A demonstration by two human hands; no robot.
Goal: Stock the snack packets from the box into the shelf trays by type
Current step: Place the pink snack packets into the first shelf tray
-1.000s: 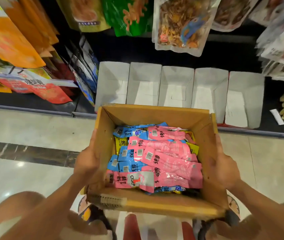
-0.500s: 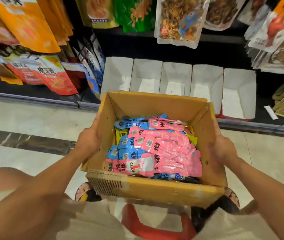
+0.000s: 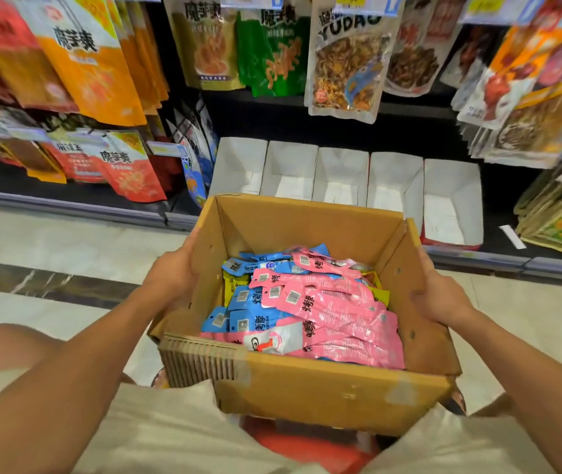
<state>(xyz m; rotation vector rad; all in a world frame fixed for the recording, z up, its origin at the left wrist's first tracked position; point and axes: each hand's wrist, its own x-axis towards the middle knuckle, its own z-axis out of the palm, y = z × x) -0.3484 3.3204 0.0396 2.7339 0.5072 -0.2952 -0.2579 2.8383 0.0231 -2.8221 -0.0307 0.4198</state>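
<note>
Box (image 3: 324,395): one. White trays (image 3: 341,165): five. Hands: two, left hand (image 3: 170,278) and right hand (image 3: 444,297). Packets in three colours: pink (image 3: 341,313) at least six, blue (image 3: 255,323) at least five, yellow (image 3: 233,285) three showing. They overlap, so exact totals are unclear.

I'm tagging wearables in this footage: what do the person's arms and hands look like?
The left forearm and right forearm are bare, no sleeve in view. The left hand and right hand are ungloved; no watch, bracelet or ring shows on either.

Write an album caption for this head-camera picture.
Left hand and right hand hold a cardboard box of pink and blue snack packets before five empty white shelf trays.
</note>
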